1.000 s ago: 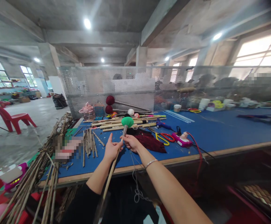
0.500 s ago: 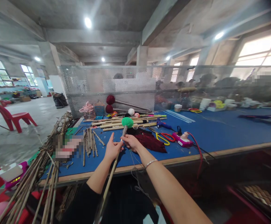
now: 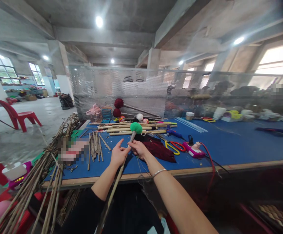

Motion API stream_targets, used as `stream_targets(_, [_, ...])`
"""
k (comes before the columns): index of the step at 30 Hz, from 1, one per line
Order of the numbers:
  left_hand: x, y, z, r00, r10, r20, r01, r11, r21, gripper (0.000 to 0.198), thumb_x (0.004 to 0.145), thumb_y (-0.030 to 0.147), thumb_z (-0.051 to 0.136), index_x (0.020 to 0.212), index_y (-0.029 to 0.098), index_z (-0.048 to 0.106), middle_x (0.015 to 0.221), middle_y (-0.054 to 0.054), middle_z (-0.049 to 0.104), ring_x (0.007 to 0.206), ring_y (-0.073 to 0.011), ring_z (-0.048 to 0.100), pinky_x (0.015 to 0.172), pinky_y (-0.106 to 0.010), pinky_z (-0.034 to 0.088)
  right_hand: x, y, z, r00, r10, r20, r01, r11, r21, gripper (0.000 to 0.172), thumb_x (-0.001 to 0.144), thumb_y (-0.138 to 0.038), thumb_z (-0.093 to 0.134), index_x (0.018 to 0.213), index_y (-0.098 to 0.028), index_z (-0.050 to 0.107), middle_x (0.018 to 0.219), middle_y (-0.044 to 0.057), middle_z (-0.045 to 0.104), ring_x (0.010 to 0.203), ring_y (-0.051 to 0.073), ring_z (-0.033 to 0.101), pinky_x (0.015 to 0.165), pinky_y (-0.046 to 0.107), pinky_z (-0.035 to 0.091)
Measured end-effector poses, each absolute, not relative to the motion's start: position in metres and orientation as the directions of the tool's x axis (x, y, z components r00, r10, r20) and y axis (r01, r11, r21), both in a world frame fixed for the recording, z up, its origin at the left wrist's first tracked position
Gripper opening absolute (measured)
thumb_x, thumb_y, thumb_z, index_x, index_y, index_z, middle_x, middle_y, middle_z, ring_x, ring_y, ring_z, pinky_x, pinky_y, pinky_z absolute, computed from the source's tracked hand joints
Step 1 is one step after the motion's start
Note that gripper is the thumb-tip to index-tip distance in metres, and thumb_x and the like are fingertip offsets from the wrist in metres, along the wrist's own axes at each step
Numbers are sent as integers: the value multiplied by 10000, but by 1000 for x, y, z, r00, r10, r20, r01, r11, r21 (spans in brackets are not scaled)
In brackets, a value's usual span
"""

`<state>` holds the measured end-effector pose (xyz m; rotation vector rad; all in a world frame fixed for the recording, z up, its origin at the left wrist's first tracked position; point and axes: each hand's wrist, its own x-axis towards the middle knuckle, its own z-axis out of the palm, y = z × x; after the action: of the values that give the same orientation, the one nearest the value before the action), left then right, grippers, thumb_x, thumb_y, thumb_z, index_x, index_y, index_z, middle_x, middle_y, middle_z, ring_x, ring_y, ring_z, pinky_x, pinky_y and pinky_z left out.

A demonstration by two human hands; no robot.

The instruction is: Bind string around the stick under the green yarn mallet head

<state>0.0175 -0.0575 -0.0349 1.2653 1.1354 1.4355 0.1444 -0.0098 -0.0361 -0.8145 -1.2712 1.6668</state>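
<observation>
I hold a long bamboo stick (image 3: 114,188) that slants up from my lap to a green padded ball head (image 3: 136,127) above the blue table (image 3: 229,149). My left hand (image 3: 118,154) is wrapped round the stick just below the head. My right hand (image 3: 138,148) pinches the stick right under the green head, and a thin thread (image 3: 141,172) hangs down from it. A dark red cloth (image 3: 159,149) lies on the table just beyond my right hand.
Finished mallets with dark red heads (image 3: 118,103) lean at a perforated metal screen (image 3: 131,87). Loose bamboo sticks (image 3: 131,128), short sticks (image 3: 95,148), scissors (image 3: 174,145) and a pink glue gun (image 3: 193,150) lie on the table. A bundle of canes (image 3: 41,175) leans at left; red chair (image 3: 17,115) beyond.
The view has shifted slightly right and down. My hands stay on the stick below the green head, and the hanging thread has swung a little.
</observation>
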Motion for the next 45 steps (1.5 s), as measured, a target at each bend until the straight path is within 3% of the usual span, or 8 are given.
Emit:
stream_targets(5, [16,-57,-36,75,993,86,-140,-75,987,829,671,376,641,1338,130,213,591,-20,635,410,-96,537,417,-188,394,146,-11,-36,-435,900,-13,-245,-132,-960,339,607,-401,673,750,-160,481,371,-129,259,310,18,146,313,172,51])
stream_targets(11, [17,-52,-44,-21,978,206,-22,-207,978,588,631,373,660,1123,97,491,580,-2,603,464,-82,529,477,-186,399,144,-9,-40,-406,914,15,-228,-85,-970,326,604,-385,675,708,-165,458,401,-114,319,308,15,190,311,170,85])
stream_targets(15, [17,-52,-44,-112,962,249,8,-250,968,674,543,334,727,1123,97,478,523,43,566,454,-72,501,488,-179,388,143,-9,-40,-396,918,28,-207,-60,-977,327,606,-396,673,682,-157,463,389,-112,313,308,14,181,311,175,86])
stream_targets(24, [15,-57,-35,53,998,32,-226,-20,974,892,577,414,703,1285,117,248,567,-11,609,447,-117,554,440,-210,417,147,-14,-34,-477,879,-17,-237,-147,-960,375,599,-418,672,799,-148,506,385,-128,267,323,14,134,325,174,42])
stream_targets(32, [15,-58,-36,-33,988,149,-153,-152,976,762,542,377,729,1165,73,410,530,35,569,400,-59,476,407,-165,330,145,-12,-36,-425,905,11,-216,-90,-972,327,602,-403,666,690,-164,462,367,-128,271,296,15,147,309,179,60])
stream_targets(39, [13,-59,-32,42,999,33,-276,-20,961,929,541,361,741,1288,86,260,536,4,602,445,-111,548,443,-200,401,147,-11,-36,-458,889,1,-241,-124,-963,346,610,-420,668,749,-153,496,369,-129,260,311,16,130,320,183,51])
stream_targets(41, [13,-58,-33,67,998,17,-276,2,961,897,572,343,729,1289,94,251,595,-28,627,473,-117,566,462,-213,423,146,-12,-37,-460,888,1,-235,-121,-964,348,604,-424,672,709,-152,483,370,-127,257,314,13,135,323,182,56])
stream_targets(45, [14,-56,-38,30,997,70,-212,-62,975,638,601,357,700,1121,90,446,599,-6,601,487,-89,548,477,-195,419,145,-11,-38,-416,909,20,-223,-81,-972,367,598,-424,678,634,-171,414,368,-126,260,308,13,147,320,183,75])
